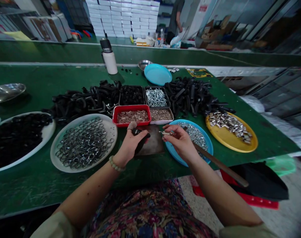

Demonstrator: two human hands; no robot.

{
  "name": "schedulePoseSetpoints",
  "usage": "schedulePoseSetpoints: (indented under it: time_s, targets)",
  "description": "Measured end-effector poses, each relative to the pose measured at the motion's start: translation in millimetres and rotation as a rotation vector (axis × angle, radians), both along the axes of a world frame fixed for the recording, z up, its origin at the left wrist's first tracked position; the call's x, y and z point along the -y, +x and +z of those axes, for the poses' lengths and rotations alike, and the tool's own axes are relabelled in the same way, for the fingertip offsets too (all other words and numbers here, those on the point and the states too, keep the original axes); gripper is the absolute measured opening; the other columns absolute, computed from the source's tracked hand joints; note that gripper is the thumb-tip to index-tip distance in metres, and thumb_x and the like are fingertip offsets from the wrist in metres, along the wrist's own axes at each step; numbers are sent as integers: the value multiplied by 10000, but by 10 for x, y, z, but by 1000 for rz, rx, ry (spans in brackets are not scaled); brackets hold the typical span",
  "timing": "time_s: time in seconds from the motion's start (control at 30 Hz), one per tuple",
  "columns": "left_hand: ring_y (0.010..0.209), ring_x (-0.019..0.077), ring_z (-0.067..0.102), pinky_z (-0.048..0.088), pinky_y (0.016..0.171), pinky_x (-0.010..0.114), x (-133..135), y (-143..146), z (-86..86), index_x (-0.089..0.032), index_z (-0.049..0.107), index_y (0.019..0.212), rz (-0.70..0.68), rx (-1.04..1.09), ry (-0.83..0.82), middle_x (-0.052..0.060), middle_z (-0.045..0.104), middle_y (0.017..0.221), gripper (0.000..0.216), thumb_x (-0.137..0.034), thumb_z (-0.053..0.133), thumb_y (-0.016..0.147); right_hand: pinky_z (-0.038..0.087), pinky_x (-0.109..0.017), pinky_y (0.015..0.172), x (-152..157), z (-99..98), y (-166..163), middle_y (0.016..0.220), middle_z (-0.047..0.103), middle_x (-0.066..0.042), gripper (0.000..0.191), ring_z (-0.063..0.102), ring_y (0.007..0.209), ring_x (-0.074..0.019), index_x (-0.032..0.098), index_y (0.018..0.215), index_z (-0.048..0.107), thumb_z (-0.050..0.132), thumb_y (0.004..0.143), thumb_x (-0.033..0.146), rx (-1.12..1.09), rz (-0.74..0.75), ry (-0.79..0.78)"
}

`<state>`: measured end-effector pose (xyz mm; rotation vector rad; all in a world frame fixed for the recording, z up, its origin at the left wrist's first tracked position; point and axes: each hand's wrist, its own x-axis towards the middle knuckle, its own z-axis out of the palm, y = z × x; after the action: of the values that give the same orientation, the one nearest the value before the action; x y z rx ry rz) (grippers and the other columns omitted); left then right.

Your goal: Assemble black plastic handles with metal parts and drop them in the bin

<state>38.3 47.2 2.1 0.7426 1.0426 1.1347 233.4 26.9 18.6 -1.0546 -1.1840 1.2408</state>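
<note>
My left hand (pixel 129 145) is closed around a black part (pixel 143 135), whose full shape its fingers hide. Between the fingertips of my right hand (pixel 181 142) is a small silvery metal piece with a ridged, spring-like body (pixel 166 133), pointing left toward the black part; the two are apart. Both hands are above a flat metal plate (pixel 152 142). Just beyond them are a red tray (pixel 118 123) of copper-coloured pins and a tray of tiny copper-coloured pieces (pixel 161 114). A blue plate (pixel 210 145) of small silvery pieces lies under my right hand.
A wooden handle (pixel 221 164) crosses the blue plate and overhangs the table edge. Left is a white plate (pixel 111 124) of metal rings; right, a yellow plate (pixel 219 140) of metal sleeves. Black parts (pixel 190 94) are heaped behind, near a tray of screws (pixel 155 97) and a bottle (pixel 110 61).
</note>
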Motion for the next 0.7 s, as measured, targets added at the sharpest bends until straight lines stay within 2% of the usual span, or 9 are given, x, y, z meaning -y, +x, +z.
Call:
schedulePoseSetpoints:
  time_s: [0.1, 0.23, 0.37, 0.47, 0.6, 0.7]
  targets:
    - [676, 131, 647, 564, 705, 318, 33, -49, 5, -276, 322, 1255, -29, 126, 8, -18, 637, 870, 582, -425, 646, 796, 521, -282, 690, -62, 20, -128, 844, 640, 19, 258, 615, 678, -112, 220, 892, 605, 767, 712, 311, -51, 5, -39]
    - [790, 137, 656, 542, 839, 341, 58, -85, -21, -281, 280, 1328, -36, 7, 95, -14, 648, 925, 771, -276, 741, 710, 467, -252, 576, -154, 66, -269, 654, 590, 46, 216, 541, 568, -102, 210, 889, 631, 735, 738, 322, 33, 29, -23]
    - [896, 188, 656, 511, 914, 399, 60, -110, -16, -267, 266, 1408, -103, -191, 253, 12, 651, 949, 845, -246, 734, 703, 448, -254, 552, -222, 88, -387, 614, 569, 52, 198, 516, 543, -104, 208, 869, 629, 723, 730, 314, 132, 91, -15]
    - [978, 212, 638, 490, 946, 411, 51, -126, -3, -247, 337, 1396, -118, -292, 322, 37, 648, 1023, 792, -256, 729, 709, 457, -259, 565, -253, 55, -413, 629, 575, 48, 181, 529, 551, -106, 207, 870, 622, 704, 738, 300, 194, 155, -16]
    - [1032, 219, 617, 469, 973, 398, 32, -145, -43, -211, 525, 1234, -118, -320, 399, 52, 646, 1091, 581, -254, 743, 697, 464, -260, 581, -255, -6, -323, 659, 580, 45, 160, 539, 565, -108, 200, 897, 612, 671, 771, 281, 285, 187, 6]
    - [1033, 218, 613, 459, 978, 394, -16, -149, -63, -193, 587, 1121, -123, -348, 421, 53, 654, 1101, 472, -256, 753, 684, 478, -272, 622, -213, 79, -251, 718, 604, 21, 128, 566, 634, -124, 191, 936, 613, 632, 823, 248, 463, 204, 114]
